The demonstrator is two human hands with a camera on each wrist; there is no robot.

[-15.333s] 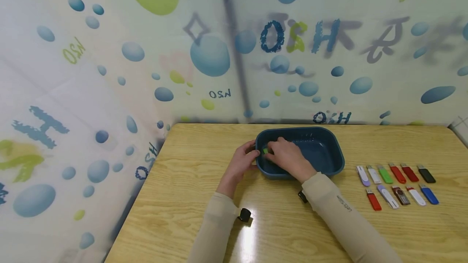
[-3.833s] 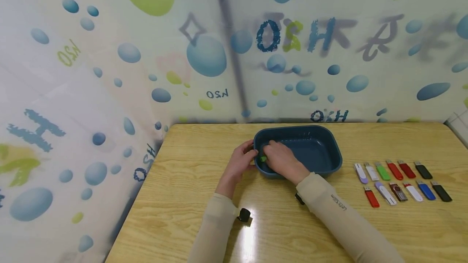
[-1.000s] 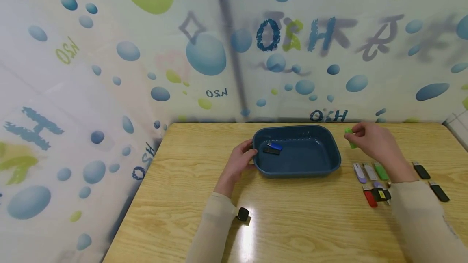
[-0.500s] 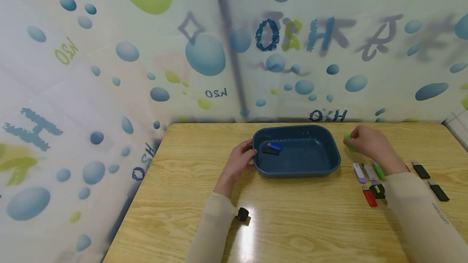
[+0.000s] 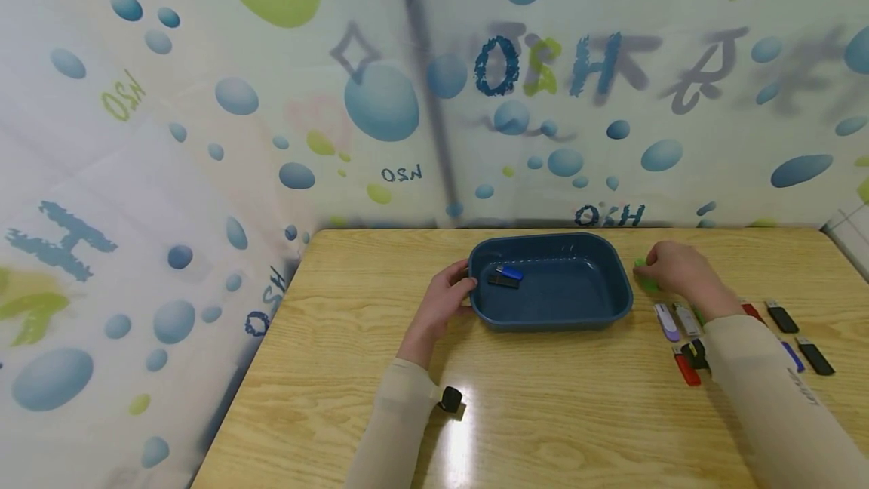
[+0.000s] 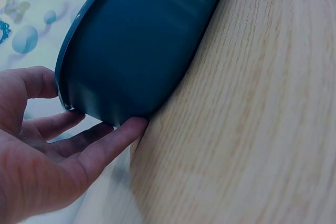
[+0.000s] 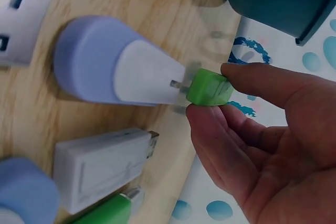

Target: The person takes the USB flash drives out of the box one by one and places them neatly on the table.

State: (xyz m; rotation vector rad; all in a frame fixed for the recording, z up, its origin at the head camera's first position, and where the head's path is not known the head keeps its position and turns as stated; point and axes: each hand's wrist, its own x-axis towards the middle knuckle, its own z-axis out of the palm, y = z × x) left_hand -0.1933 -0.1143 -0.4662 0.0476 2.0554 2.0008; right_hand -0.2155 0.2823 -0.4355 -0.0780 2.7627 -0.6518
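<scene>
Fingertips of the right hand (image 5: pixel 679 272) pinch a small green cap (image 7: pixel 209 87) just to the right of the blue tub (image 5: pixel 614 270), low over the table (image 5: pixel 543 413). In the wrist view the cap sits between thumb and forefinger, right beside a lilac-and-white stick (image 7: pixel 113 69) and above a white stick (image 7: pixel 102 163). To do this well, I judge, the pinch should stay light and at the cap's end, so that the open side remains free, and the hand should come down slowly so the neighbouring sticks are not knocked out of their rows. A green stick (image 7: pixel 107 211) shows at the lower edge of that view.

The left hand (image 5: pixel 444 300) rests against the left end of the tub, thumb on the rim and straight fingers (image 6: pixel 100 142) along the wall near its foot; a steady press there should keep the tub from sliding. Inside the tub lie a blue stick (image 5: pixel 509 272) and a black one (image 5: pixel 501 281), touching.

The table is pale wood grain with a bright glare near the person's left sleeve (image 5: pixel 397 429). More sticks, red (image 5: pixel 686 370) and black (image 5: pixel 781 317), lie to the right. A curtain (image 5: pixel 380 96) printed with blue and green bubbles and letters hangs behind and to the left.
</scene>
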